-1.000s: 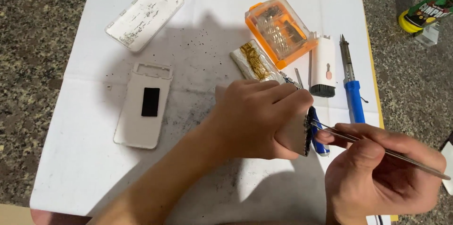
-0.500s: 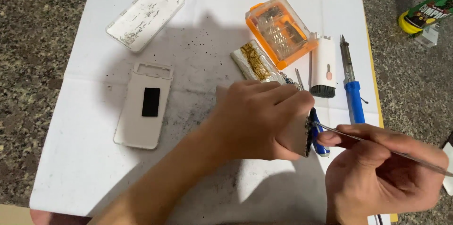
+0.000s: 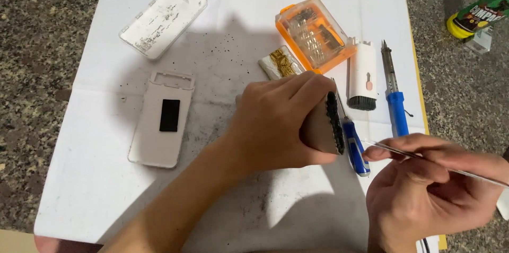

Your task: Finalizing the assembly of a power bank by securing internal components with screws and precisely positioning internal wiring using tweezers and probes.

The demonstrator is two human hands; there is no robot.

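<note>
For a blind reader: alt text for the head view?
A left hand holds a small flat part on edge over white paper, while the right hand points thin tweezers at it.

**Block and tweezers in hand**

The block (image 3: 324,125) was a small brownish piece, stood on edge above the paper. Its narrow side faced right and carried a dark, bumpy strip from top to bottom. Fingers covered most of its body. The tweezers (image 3: 424,158) were thin bright metal, lying nearly level, tips pointing left and stopping just right of the block, apart from it.
</note>
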